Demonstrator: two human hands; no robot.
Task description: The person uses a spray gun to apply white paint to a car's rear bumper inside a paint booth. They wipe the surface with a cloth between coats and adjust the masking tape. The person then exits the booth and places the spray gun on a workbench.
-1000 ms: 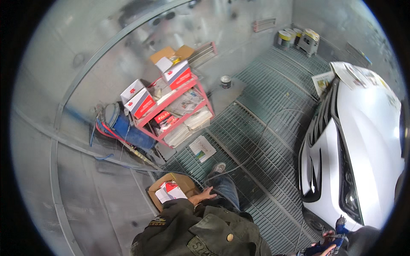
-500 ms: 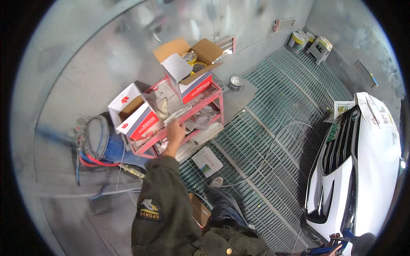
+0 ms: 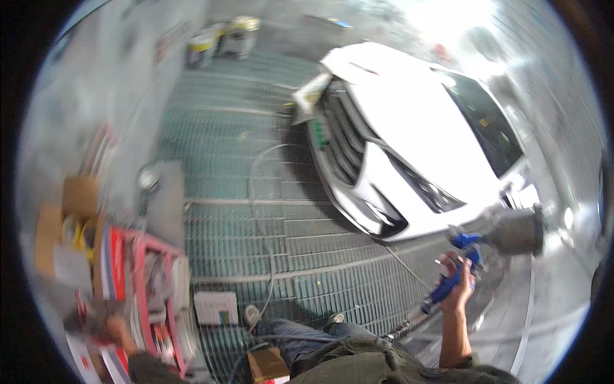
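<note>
And here's the right hand (image 3: 457,278), fingers wrapped around the blue handle of the spray gun (image 3: 465,243), which is up at the person's right, its grey cup (image 3: 519,232) in place, the white car (image 3: 409,121) beyond it. Over on the left, the left hand (image 3: 118,329) reaches across the pink cart (image 3: 142,288), just beside a grey-brown blur; whether it grips that, I can't tell. Progress? The gun looks assembled and in hand, I'd judge, but no spray shows, and glare on the hood hides how much is done or left. Now the lettering: the white card (image 3: 216,308) on the grating carries a faint line of print, too blurred to read; the green plate (image 3: 318,134) is a smear, and no brand comes through on the carton (image 3: 80,197).
</note>
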